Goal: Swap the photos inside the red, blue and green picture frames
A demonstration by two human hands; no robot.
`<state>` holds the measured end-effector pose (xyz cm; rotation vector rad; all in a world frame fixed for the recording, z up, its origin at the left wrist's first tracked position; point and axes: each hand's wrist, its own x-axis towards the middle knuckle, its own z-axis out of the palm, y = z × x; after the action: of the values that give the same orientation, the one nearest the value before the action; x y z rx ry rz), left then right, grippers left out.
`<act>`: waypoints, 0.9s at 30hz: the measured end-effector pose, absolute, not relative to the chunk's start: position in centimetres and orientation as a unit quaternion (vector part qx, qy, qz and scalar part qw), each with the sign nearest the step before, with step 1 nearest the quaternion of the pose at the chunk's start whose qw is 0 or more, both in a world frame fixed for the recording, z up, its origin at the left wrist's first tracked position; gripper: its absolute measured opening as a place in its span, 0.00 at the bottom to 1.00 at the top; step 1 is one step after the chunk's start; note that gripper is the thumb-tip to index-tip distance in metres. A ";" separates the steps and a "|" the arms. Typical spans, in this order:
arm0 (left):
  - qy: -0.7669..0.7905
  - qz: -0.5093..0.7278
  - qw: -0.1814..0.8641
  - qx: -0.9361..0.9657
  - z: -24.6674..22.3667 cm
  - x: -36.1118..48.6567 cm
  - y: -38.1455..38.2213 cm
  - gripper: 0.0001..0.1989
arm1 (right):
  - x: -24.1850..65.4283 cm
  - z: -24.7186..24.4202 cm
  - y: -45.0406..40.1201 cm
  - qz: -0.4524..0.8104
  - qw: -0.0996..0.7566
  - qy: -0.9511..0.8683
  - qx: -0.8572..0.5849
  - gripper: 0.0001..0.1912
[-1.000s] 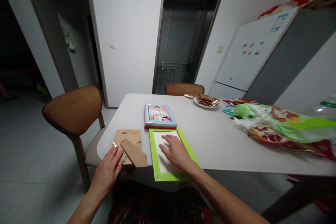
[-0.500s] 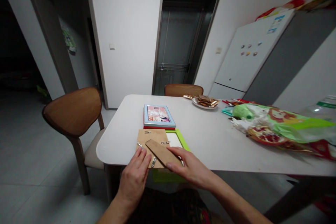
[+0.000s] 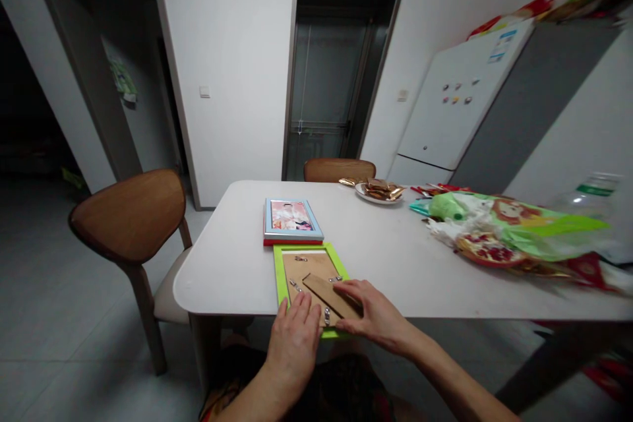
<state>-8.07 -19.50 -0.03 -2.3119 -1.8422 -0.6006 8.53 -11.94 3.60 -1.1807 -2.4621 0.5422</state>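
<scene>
A lime-green picture frame (image 3: pixel 277 283) lies face down at the near edge of the white table. A brown cardboard backing (image 3: pixel 304 270) sits inside it, with small metal clips (image 3: pixel 335 279) along its sides and a cardboard easel flap (image 3: pixel 329 295) lying across it. My left hand (image 3: pixel 294 343) rests with spread fingers on the backing's near edge. My right hand (image 3: pixel 373 310) lies on the flap's lower end, fingers pointing left. Just beyond the green frame lies a blue-edged framed picture (image 3: pixel 291 221) on a red frame.
A plate of gold-wrapped snacks (image 3: pixel 378 192) stands at the table's far side. To the right are a heap of green plastic bags (image 3: pixel 524 227) and a plastic bottle (image 3: pixel 588 201). A wooden chair (image 3: pixel 128 214) stands at the left, the table edge close by.
The cardboard backing has moved from left of the green frame into it, covering the white sheet. Both hands moved with it, and my view has shifted slightly.
</scene>
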 end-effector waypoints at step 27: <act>-0.608 -0.171 -0.093 -0.769 1.9 -11.1 -20.0 0.19 | 6.3 1.7 -9.2 0.039 0.152 -0.869 -0.470 0.18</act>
<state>-11.09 -20.02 1.91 -2.5714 -2.0337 -0.5725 6.30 -9.16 1.71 -1.3478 -2.4928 0.1128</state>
